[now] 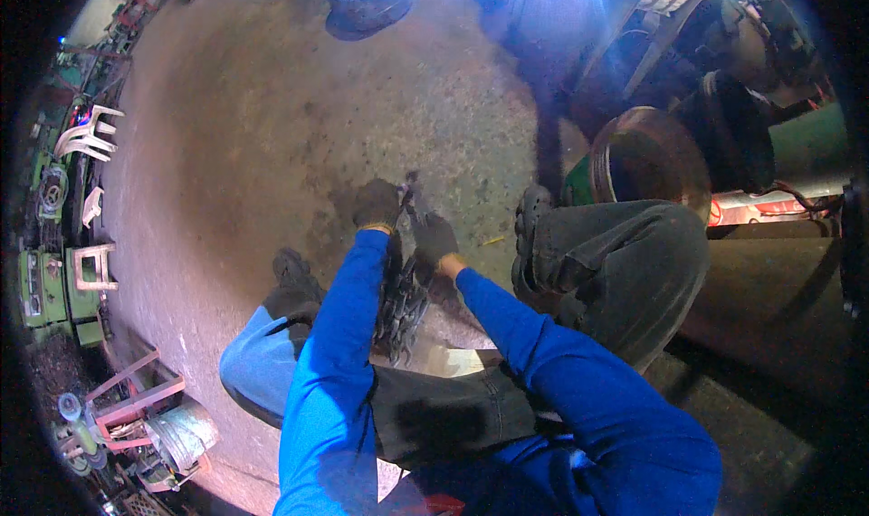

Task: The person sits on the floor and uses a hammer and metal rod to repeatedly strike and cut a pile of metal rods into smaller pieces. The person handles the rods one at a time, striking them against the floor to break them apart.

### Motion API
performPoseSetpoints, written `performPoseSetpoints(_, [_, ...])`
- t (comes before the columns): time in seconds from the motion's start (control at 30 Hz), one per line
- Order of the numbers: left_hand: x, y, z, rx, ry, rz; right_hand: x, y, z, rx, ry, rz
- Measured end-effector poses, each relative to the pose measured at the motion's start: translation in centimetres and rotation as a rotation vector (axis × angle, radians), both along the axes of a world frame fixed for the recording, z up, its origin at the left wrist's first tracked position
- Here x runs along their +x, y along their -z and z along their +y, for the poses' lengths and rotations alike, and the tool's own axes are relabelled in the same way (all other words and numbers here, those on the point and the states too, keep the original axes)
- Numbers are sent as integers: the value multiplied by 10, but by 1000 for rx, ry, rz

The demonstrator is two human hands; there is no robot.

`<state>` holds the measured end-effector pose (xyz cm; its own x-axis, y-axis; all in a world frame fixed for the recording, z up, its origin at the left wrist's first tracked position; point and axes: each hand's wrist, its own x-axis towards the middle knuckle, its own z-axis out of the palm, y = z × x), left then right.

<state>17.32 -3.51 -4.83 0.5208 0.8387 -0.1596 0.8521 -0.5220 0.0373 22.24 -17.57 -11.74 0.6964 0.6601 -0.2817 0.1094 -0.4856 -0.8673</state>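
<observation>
Both my hands wear dark gloves, and blue sleeves cover my forearms. My left hand (377, 205) and my right hand (434, 238) grip the top of a dark, greasy metal part (405, 306) that looks like a heavy chain or a linked assembly. It stands upright on the concrete floor (272, 154) between my knees. Its upper end (410, 193) sticks out between the two gloves. I cannot tell its exact shape in the dim light.
Another person's bent leg in dark trousers (615, 262) and boot (529, 217) are close on the right. Behind it a rusty brake drum (647, 158) hangs under a vehicle. My left shoe (294, 276) rests on the floor. Machine parts, a metal bucket (181, 430) and green equipment (54, 281) line the left edge.
</observation>
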Motion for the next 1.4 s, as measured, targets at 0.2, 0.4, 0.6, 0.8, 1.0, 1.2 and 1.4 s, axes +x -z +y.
performPoseSetpoints(0.2, [-18,15,22,-23,-40,34,7,-2,4,-52,-3,113])
performPoseSetpoints(0.4, [-12,22,19,23,17,136,12,1,2,-71,-7,99])
performPoseSetpoints(0.6, [-18,46,35,45,-7,246,12,14,-17,-230,-18,90])
performPoseSetpoints(0.8, [-16,46,16,-26,-65,122,7,-2,-18,-23,106,95])
performPoseSetpoints(1.0, [-18,30,25,75,96,201,12,33,-6,-153,-127,6])
performPoseSetpoints(1.2, [-34,45,33,118,96,166,0,5,-23,-167,67,156])
performPoseSetpoints(1.4, [-32,40,33,39,-23,127,-3,-27,-4,39,63,126])
